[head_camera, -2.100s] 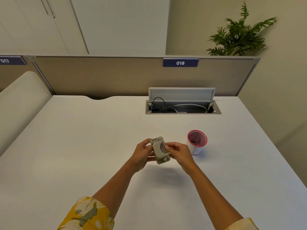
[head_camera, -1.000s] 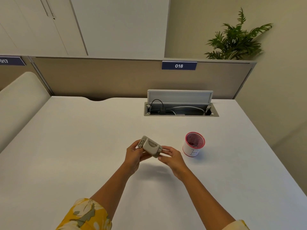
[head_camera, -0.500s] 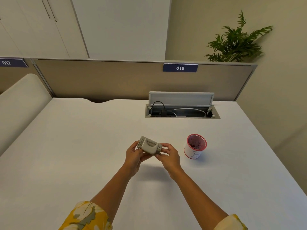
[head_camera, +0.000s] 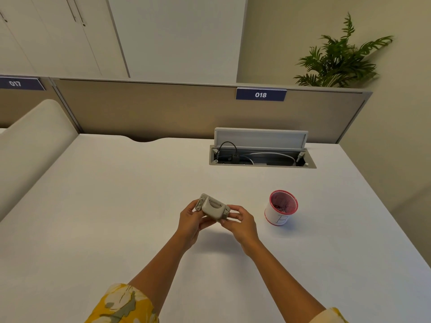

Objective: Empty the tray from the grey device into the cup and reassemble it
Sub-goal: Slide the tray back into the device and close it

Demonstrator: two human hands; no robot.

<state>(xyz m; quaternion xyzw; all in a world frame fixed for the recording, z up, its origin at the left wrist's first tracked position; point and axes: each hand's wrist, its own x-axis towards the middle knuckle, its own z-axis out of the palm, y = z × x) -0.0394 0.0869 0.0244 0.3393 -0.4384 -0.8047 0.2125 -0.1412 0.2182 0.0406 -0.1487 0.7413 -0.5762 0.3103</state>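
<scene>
- A patterned yellow sleeve [head_camera: 121, 304] sits at the 7 o'clock edge of the view, with a bare forearm reaching up toward the centre.
- A white tabletop [head_camera: 105, 206] fills the lower two thirds of the view, with a beige divider panel [head_camera: 140, 108] along its far edge.
- The left hand [head_camera: 192, 221] is just below centre, raised above the tabletop; its grip is closed around the left end of the grey device [head_camera: 213, 208], thumb on the near side and fingers behind.
- The grey device is a small rounded box held level between both hands; whether its tray is fully in place I cannot tell.
- The right hand [head_camera: 241, 223] pinches the device's right end, its grip closed with the fingertips on the end face.
- An open cable hatch [head_camera: 261, 155] is set in the tabletop at 1 o'clock from the hands.
- A white cup [head_camera: 279, 209] with a red rim stands on the tabletop at 3 o'clock from the device, near but apart; small dark bits lie inside.
- A green plant [head_camera: 338, 59] rises behind the divider at 2 o'clock.
</scene>
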